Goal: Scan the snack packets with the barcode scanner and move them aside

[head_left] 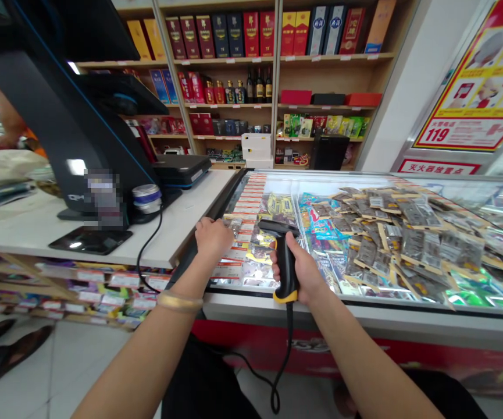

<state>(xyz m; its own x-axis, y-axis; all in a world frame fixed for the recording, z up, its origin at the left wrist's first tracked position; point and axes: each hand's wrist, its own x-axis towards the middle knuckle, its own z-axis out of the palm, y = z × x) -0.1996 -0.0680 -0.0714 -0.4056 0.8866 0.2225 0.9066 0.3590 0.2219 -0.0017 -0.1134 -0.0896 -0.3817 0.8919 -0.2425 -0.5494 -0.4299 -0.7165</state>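
My right hand is wrapped round the handle of a black and yellow barcode scanner, its head pointing away from me over the glass-topped freezer. A cable hangs from the scanner's base. Left of it, my left hand has its fingers curled at a small clear packet, above a strip of red and white price labels. The fingertips are partly hidden, but the packet shows at their edge. Under the glass lie yellow packs, blue packs and a heap of brown packets.
A white counter at the left bears a black register stand, a card-like black pad and a round tin. Shelves of boxed bottles stand behind. A person's hand shows far left. The scanner cable loops low in front.
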